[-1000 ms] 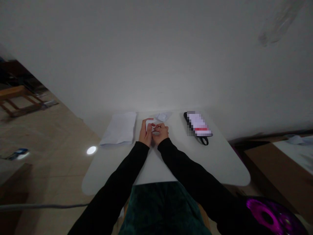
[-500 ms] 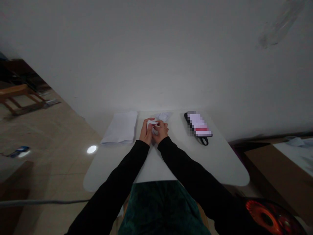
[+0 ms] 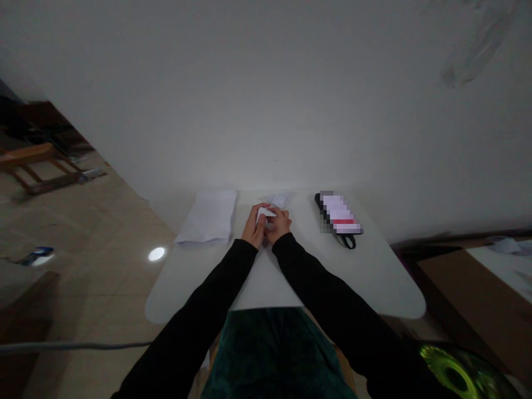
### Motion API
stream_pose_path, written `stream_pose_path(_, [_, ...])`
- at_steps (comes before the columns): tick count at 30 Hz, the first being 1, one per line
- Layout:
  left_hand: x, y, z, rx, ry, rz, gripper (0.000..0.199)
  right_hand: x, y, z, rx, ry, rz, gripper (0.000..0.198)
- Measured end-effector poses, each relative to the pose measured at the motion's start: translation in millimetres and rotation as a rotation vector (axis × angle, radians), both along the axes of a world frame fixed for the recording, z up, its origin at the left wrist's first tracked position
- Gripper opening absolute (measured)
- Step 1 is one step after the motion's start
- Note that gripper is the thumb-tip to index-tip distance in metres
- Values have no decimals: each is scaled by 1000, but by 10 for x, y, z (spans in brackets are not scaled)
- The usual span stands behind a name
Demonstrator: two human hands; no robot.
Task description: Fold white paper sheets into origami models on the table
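Note:
Both my hands meet over the middle of a white table. Between them is a small piece of folded white paper with a pointed corner. My left hand is closed round its left side, the thumb pressed on it. My right hand has its fingers curled against the right side, and they hide part of the paper. Just behind my hands lies another small folded white paper. A stack of white paper sheets rests to the left of them.
At the table's right side lies a phone in a black case with a strap loop. A white wall rises behind the table. A cardboard box stands on the right, and a glowing round device is at lower right. A wooden stool stands far left.
My hands and the folded paper appear slightly further right, while the whole view has shifted a little too. The round device's glow went from red to yellow-green. The grip looks much the same.

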State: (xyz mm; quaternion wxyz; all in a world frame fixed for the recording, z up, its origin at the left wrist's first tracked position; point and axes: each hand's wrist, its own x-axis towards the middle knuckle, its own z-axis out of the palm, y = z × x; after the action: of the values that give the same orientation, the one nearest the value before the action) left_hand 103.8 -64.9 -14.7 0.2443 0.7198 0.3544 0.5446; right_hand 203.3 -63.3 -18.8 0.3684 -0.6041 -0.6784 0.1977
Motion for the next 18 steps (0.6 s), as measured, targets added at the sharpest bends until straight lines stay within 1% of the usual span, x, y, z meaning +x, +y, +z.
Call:
stream_pose_path(4, [3, -5, 2, -4, 8, -4, 41, -2, -4, -23, 16, -68, 8, 19])
stream_pose_path(7, [1, -21, 21, -25, 41, -9, 40, -2, 9, -59, 25, -62, 2, 19])
stream_pose_path(9, [0, -26, 46, -59, 44, 12, 40, -10, 21, -81, 35, -38, -4, 17])
stream_pose_path(12, [12, -21, 91, -132, -38, 95, 39, -26, 45, -103, 71, 33, -7, 11])
stream_pose_path(14, [34, -14, 106, -201, -120, 115, 37, -35, 63, -112, 87, 80, -20, 10])
stream_pose_path(16, [57, -4, 91, -268, -172, 76, 38, -40, 75, -119, 87, 99, -47, 13])
stream_pose_path(18, [63, 18, 44, -302, -171, 35, 40, -50, 78, -122, 91, 100, -70, 13])
